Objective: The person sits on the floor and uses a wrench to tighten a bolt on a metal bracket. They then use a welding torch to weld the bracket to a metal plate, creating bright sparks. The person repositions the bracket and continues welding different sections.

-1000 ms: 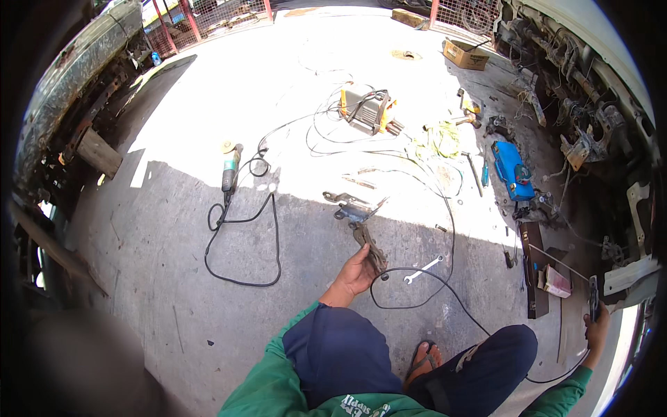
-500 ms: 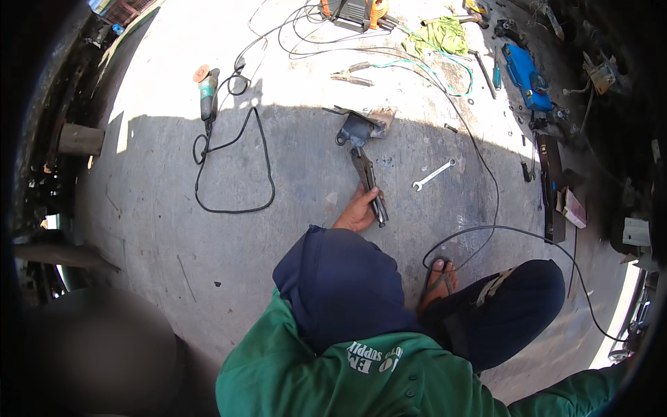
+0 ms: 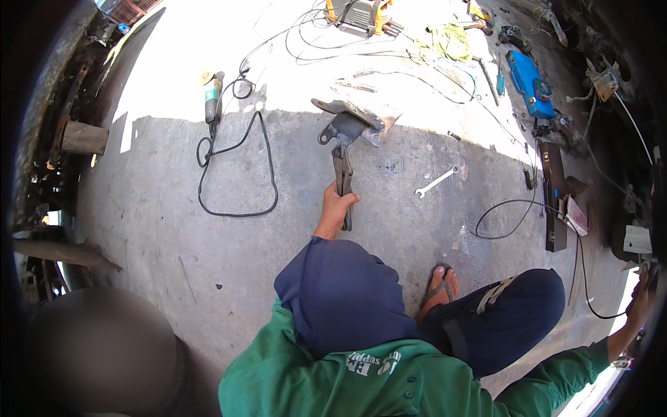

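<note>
Your right hand (image 3: 640, 300) fades into the dark right rim; its grip cannot be made out. Your left hand (image 3: 337, 208) wraps the locking pliers (image 3: 341, 167), their nose at the angular steel bracket (image 3: 347, 128) by the shadow's edge. Rough concrete (image 3: 389, 208) separates pliers from combination wrench (image 3: 436, 182).

Workshop (partly sunlit) | concrete floor (image 3: 156, 233) | angle grinder (image 3: 210, 99) | wrench (image 3: 438, 182) | locking pliers (image 3: 339, 167)

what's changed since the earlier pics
The cable loop shifted right, away from the wrench. The handle end of the pliers swung left. The left hand has kept hold of them, with the bracket at their tip. Wrench and grinder stayed put.
</note>
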Motion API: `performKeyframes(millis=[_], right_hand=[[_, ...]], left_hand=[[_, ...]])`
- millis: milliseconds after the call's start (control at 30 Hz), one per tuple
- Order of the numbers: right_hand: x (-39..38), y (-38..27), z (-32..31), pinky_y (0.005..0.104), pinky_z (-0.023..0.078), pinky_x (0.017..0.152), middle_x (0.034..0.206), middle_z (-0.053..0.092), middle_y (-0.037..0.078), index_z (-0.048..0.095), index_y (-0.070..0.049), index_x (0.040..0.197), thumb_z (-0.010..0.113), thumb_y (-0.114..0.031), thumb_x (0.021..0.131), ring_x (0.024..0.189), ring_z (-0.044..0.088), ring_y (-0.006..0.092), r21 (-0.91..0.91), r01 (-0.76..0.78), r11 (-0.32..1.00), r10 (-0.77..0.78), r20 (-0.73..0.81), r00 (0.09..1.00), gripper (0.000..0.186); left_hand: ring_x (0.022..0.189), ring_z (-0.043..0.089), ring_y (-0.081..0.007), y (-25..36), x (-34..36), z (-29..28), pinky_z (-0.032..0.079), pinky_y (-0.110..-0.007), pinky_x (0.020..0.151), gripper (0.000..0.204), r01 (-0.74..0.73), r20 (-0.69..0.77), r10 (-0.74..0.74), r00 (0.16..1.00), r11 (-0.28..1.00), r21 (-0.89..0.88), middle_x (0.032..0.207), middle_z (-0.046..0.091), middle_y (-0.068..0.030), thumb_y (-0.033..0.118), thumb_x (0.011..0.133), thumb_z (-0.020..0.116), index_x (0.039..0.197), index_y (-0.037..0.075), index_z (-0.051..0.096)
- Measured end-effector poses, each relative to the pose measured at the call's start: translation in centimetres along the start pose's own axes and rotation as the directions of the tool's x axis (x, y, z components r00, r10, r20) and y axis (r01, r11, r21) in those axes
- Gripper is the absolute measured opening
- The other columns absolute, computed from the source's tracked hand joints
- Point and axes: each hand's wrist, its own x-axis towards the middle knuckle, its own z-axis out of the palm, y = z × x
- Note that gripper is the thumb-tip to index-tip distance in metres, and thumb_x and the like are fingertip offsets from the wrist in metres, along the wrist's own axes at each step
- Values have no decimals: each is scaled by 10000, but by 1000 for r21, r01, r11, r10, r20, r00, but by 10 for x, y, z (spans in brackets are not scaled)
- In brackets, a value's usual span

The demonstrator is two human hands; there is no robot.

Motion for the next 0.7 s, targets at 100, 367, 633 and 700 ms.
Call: performKeyframes(millis=[100,367,633,700], right_hand=[[-23,-30,64,254,301,539,694,510,-34,706,-11,1101,746,-368,959,582,422,75,192,-41,980,20,111,994,387],[-75,-123,160,244,322,495,698,521,-38,637,4,1099,754,-207,974,553,451,51,442,-23,897,-113,280,953,273],[-56,-101,123,263,450,592,867,656,30,618,46,1300,736,-173,976,668,574,104,242,-16,970,-55,283,957,409],[-37,-62,108,307,512,770,1031,703,99,585,66,1363,716,-174,989,867,658,181,223,161,961,-199,160,967,464]], left_hand=[[513,478,-106,17,6,-14,397,-268,453,243,14,207,41,977,967,-255,668,508,-11,45,794,750,933,64,551],[478,447,-102,86,47,-18,384,-260,434,292,76,578,289,763,848,-524,634,501,-33,105,766,787,865,82,514],[507,470,-107,98,50,-29,385,-261,461,336,-159,498,360,789,902,-401,655,532,-36,95,717,827,851,91,519],[516,478,-104,101,51,-31,381,-261,470,344,-188,499,361,788,913,-363,666,546,-36,89,706,837,852,95,525]])
